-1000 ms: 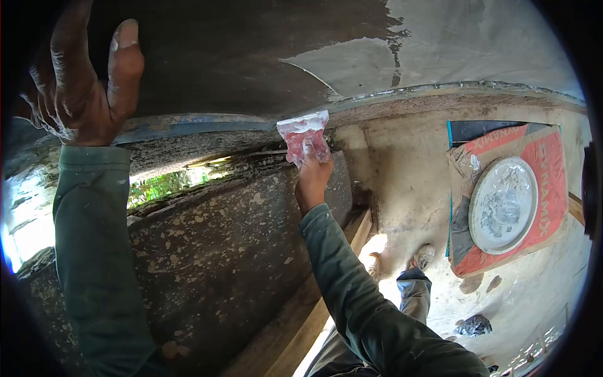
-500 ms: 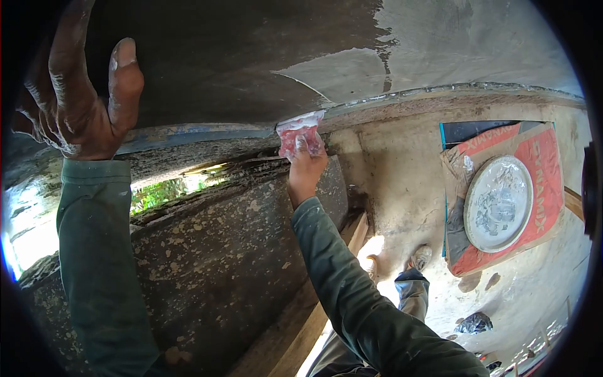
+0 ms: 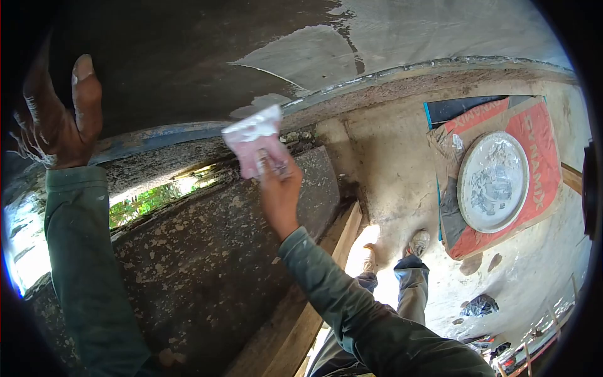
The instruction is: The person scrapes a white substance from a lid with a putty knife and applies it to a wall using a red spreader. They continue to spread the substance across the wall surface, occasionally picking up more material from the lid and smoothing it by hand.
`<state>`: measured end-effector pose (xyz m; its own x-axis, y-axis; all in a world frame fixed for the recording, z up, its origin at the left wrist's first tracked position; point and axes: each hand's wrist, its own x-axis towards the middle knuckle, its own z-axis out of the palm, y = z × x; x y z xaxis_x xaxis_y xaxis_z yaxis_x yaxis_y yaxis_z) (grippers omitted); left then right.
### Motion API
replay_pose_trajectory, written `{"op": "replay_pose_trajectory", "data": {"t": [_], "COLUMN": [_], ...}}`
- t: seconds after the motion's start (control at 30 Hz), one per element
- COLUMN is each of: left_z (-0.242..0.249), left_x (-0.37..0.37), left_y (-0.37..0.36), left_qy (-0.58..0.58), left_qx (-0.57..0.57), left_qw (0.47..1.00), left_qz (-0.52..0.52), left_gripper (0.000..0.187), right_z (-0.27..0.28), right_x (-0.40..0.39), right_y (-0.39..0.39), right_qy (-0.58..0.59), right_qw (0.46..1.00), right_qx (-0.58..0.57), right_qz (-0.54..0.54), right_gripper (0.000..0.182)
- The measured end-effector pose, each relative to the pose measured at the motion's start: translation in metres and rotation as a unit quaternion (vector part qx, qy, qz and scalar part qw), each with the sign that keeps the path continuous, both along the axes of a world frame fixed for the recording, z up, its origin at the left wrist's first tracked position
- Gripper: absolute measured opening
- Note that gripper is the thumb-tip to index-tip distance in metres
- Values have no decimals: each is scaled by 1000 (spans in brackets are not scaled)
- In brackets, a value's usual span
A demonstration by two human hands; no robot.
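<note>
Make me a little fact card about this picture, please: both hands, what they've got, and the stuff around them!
Left hand: open, fingers spread, raised by the dark surface; contact unclear
Right hand: gripping a pink scraper
Scraper edge: smeared white; contact with the surface unclear
Round tray: whitish, smeared inside, lying on a red-and-brown DYNAMIX bag
Floor: crumpled dark plastic below the bag in view
Through the gap: green plants

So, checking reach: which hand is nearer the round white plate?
Right. The right hand is mid-picture, apart from the plate; the left hand is farther off, near the picture's left edge.
</note>
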<state>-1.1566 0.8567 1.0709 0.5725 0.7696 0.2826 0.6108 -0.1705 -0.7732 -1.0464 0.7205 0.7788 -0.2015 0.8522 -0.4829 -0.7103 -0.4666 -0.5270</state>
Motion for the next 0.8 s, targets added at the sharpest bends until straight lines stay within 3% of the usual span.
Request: {"op": "replay_pose_trajectory", "data": {"t": [0.13,0.3,0.37,0.53,0.6,0.73,0.8], "left_z": [7,6,5,1,-13,5,8], "left_x": [3,7,10,18,26,1,-2], "left_y": [15,7,9,8,10,15,15], "left_qy": [40,113,109,123,5,75,78], "left_qx": [-18,25,21,41,32,62,30], "left_qw": [991,993,993,991,997,991,994], "left_qz": [-125,-35,-46,-31,-72,-95,-64], "left_gripper": [49,48,47,46,47,50,50], "right_z": [-55,-84,-89,-67,-41,26,50], "right_x": [5,-14,-19,-21,-18,-17,-15], "right_y": [12,33,37,47,51,48,40], "right_qy": [15,-7,-31,-49,-16,5,-19], "right_qw": [997,997,996,996,997,997,993], "right_qx": [-68,-54,-47,-22,-38,-18,63], "right_qz": [-25,-57,-64,-68,-65,-81,-97], "right_gripper": [23,22,22,19,21,27,24]}}
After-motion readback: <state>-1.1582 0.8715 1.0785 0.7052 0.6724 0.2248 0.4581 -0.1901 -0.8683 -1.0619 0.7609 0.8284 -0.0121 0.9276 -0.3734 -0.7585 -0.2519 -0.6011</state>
